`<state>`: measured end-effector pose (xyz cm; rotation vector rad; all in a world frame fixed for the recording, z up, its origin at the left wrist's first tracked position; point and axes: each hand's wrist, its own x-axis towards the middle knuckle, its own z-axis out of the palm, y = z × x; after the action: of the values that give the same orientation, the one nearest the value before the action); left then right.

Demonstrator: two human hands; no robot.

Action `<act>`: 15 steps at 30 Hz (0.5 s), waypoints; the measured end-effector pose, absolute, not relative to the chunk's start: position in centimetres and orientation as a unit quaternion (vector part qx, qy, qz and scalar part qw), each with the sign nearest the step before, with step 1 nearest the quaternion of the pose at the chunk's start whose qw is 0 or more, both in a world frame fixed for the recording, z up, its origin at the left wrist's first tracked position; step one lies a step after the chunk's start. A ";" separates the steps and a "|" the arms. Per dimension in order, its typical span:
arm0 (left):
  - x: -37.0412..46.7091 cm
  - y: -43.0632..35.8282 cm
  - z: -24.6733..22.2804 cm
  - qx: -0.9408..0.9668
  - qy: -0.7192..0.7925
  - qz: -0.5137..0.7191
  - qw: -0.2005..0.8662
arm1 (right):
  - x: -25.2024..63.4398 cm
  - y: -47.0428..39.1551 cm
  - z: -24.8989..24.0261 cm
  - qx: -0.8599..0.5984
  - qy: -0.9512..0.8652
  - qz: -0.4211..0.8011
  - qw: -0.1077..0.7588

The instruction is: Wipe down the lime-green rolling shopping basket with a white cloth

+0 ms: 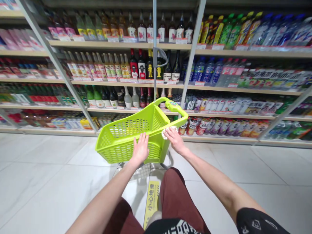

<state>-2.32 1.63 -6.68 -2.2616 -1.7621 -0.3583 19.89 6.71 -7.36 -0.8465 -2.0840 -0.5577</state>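
A bright green plastic shopping cart [158, 138] with perforated sides stands sideways in front of me, its basket unfilled. My left hand [141, 148] rests against the near side just under the rim, fingers stretched out and nothing in it. Under the fingers of my right hand [175, 139] is a bunched white cloth [165, 134], pressed to the cart's side rim near the handle [181, 121]. The cloth is mostly covered by the hand, so its full shape is hidden.
Behind the cart run shelves [136, 81] of bottles, with cartons and packaged drinks [219, 126] to the right. A grey upright post [154, 39] rises beyond the cart. A yellow floor sticker [151, 201] lies on the pale tiles [48, 169] between my legs.
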 end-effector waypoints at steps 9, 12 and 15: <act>0.1 1.9 -7.6 -0.755 -0.626 -0.151 0.125 | 20.5 8.0 -9.9 -0.343 -0.810 -0.200 0.431; -0.2 2.0 -7.3 -0.765 -0.615 -0.143 0.129 | 19.8 6.8 -15.6 -0.316 -0.859 -0.158 0.370; -0.8 2.2 -7.0 -0.776 -0.602 -0.132 0.134 | 19.9 5.7 -18.3 -0.281 -0.896 -0.135 0.315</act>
<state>-0.76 2.18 -6.97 -2.2492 -1.7454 -0.3827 19.87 5.67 -18.34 -0.7399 -2.3611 -0.3569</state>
